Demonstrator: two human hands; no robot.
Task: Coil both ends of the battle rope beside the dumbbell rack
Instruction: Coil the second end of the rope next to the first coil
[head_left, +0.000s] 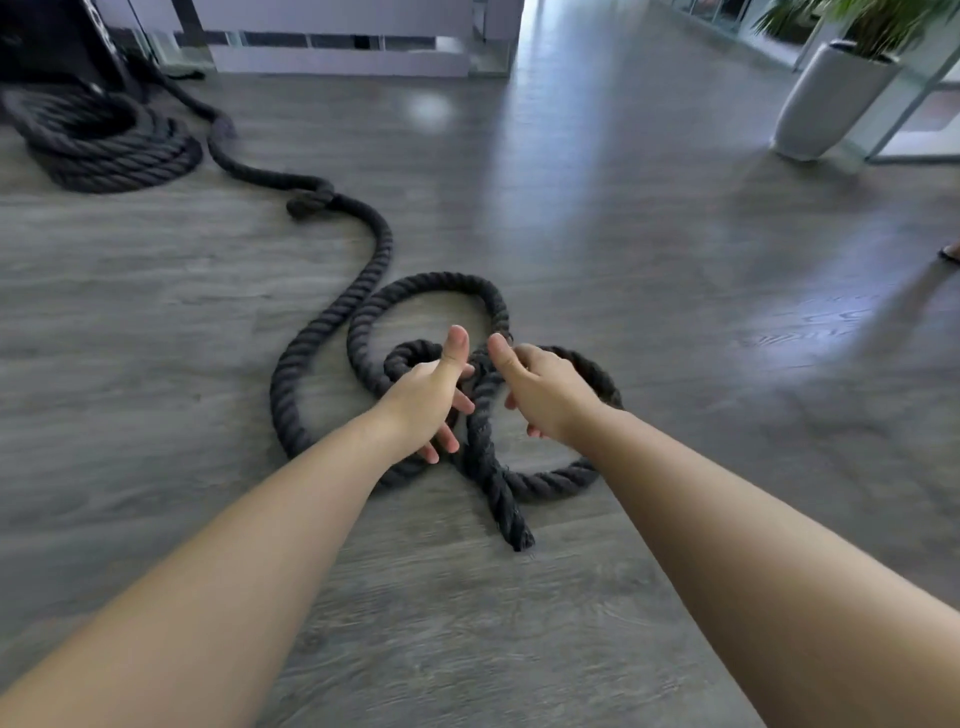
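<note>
A thick black battle rope (382, 244) snakes across the grey wood floor from the far left toward me. Its near part lies in loose loops (431, 283) in front of me, with the frayed end (514, 525) pointing at me. One finished coil (111, 148) sits at the far left beside a dark rack base (57, 47). My left hand (428, 400) and my right hand (545, 395) hover over the loops on either side of a rope strand, fingers apart, thumbs up. Neither hand clearly grips the rope.
A white planter (826, 98) with a green plant stands at the far right next to a metal frame. A low lavender bench or wall unit (337, 57) runs along the back. A person's foot (950, 254) shows at the right edge.
</note>
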